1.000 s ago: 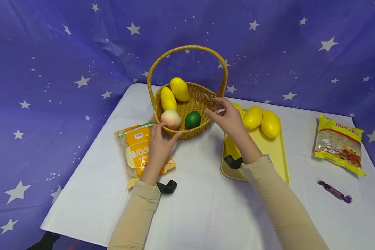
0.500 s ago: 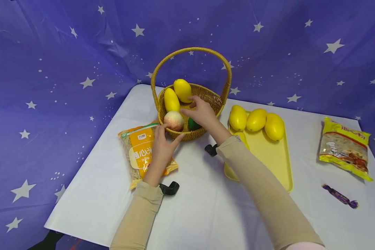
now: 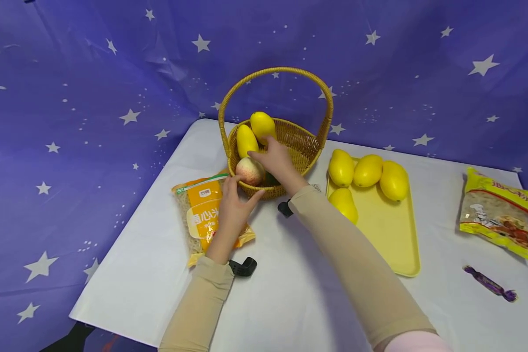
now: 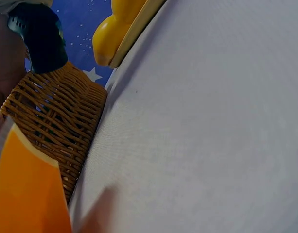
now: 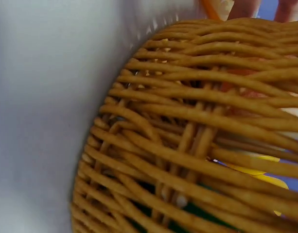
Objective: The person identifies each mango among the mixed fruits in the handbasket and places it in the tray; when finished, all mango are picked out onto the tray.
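Right hand point(image 3: 275, 159) is down inside the basket point(image 3: 305, 143), thumb and forefinger parted, no fruit seen in their grip (what its underside touches is hidden). Left hand point(image 3: 235, 201) at the basket's near rim, thumb spread wide, nothing seen gripped. Peach point(image 3: 249, 171) between the two hands, just beside the right thumb. Far mango point(image 3: 262, 124) and left mango point(image 3: 246, 140) just beyond the right fingertips.

Handling, as I judge it: pinch a fruit across its waist, lift straight before moving sideways, stay clear of the handle point(image 3: 286, 70); left hand best steadying the rim.

Both mangoes run lengthwise away from the hands, far ends leaning left; peach roundish, no clear long axis
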Available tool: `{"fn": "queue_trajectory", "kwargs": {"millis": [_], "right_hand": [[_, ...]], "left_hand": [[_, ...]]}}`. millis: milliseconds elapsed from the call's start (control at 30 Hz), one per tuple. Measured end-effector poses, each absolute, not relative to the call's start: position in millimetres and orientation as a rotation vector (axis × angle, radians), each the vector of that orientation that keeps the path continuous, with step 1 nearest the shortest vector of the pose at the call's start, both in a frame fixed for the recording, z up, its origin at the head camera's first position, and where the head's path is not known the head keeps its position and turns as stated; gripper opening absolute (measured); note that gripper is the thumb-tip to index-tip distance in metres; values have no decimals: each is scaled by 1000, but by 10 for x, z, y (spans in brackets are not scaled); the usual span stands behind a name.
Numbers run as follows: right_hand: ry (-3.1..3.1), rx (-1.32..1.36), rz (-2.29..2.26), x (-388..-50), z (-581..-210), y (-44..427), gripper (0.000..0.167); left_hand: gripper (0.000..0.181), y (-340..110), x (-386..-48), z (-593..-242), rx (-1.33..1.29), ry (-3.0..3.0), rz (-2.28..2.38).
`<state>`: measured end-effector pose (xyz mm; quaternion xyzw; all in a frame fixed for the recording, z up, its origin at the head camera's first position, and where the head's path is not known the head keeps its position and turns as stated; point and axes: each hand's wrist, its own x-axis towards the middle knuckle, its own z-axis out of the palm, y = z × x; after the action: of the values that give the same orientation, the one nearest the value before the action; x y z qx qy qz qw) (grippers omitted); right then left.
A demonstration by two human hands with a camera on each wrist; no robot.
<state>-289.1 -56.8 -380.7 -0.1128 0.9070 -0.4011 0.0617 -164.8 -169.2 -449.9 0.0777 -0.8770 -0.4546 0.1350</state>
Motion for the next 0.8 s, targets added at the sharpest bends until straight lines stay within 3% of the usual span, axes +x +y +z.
{"fn": "queue_trajectory", "kwargs": {"millis": [467, 800], "right_hand": [[2754, -337, -1206, -3021, -3887, -655, 62], [2737, -366, -1173, -3055, -3913, -784, 71]], "left_hand": [[69, -1662, -1656, -4523, 210, -2534, -1286], [69, -1685, -1646, -4518, 206, -2539, -1271]]}}
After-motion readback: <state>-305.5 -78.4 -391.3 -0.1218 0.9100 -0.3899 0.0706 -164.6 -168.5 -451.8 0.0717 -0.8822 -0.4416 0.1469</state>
